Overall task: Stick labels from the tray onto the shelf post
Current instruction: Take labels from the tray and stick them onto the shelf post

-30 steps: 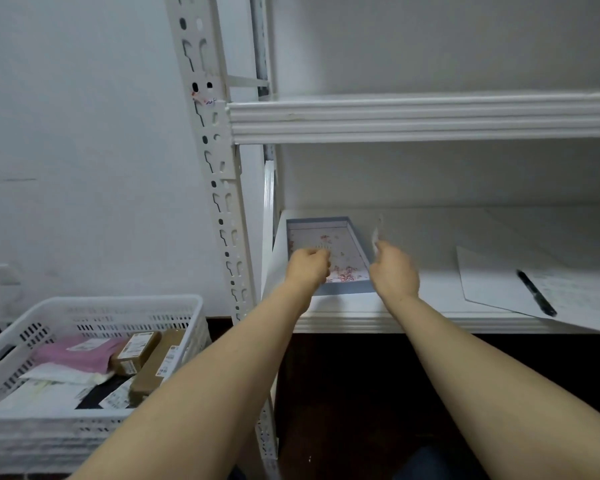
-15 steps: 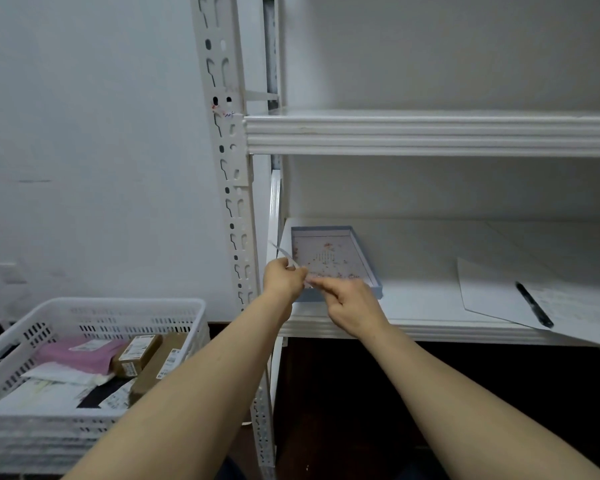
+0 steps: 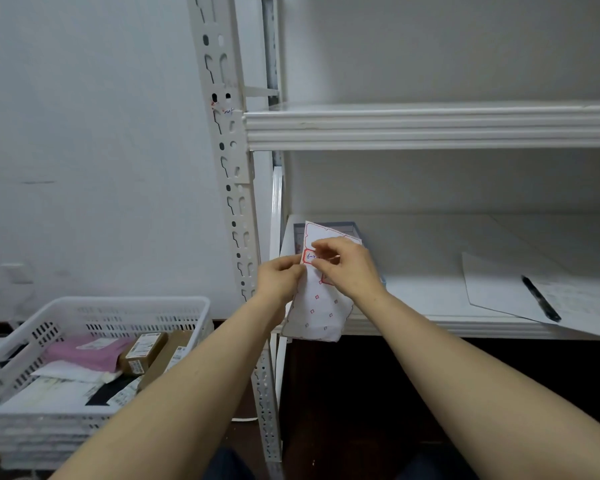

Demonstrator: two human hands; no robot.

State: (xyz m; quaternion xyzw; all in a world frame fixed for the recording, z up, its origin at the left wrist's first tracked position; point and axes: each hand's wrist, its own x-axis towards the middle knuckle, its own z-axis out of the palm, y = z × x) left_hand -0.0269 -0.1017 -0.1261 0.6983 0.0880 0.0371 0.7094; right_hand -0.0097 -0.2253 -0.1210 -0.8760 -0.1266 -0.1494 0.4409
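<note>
Fingers (image 3: 326, 244) of the right hand (image 3: 349, 268) curl down onto a red-edged label (image 3: 311, 257) near the top of a white sheet (image 3: 317, 306), with the thumb under them, pinching at the label's right end. Blue handwriting shows on the label, too small to read. The left hand (image 3: 280, 279) grips the sheet's left edge between thumb and bent fingers, just below the label. Both hands hold the sheet in the air, tilted, in front of the lower shelf (image 3: 416, 244); its bottom end hangs below the shelf's front lip. Small red marks dot the lower part of the sheet, and a second red patch peeks out under the right hand. Behind the sheet a blue-rimmed tray (image 3: 345, 224) lies at the left end of the lower shelf, mostly hidden by sheet and hands. The post (image 3: 234, 188), white and slotted, stands just left of the left hand, apart from it. A small sticker (image 3: 223, 109) with red and blue marks sits on the post at the level of the upper shelf (image 3: 430, 126). Further right on the lower shelf lies paper (image 3: 492, 285) with a black pen (image 3: 541, 298) on it. On the floor to the left stands a white basket (image 3: 118, 306) holding a pink bag (image 3: 84, 351) and brown boxes (image 3: 142, 351).
</note>
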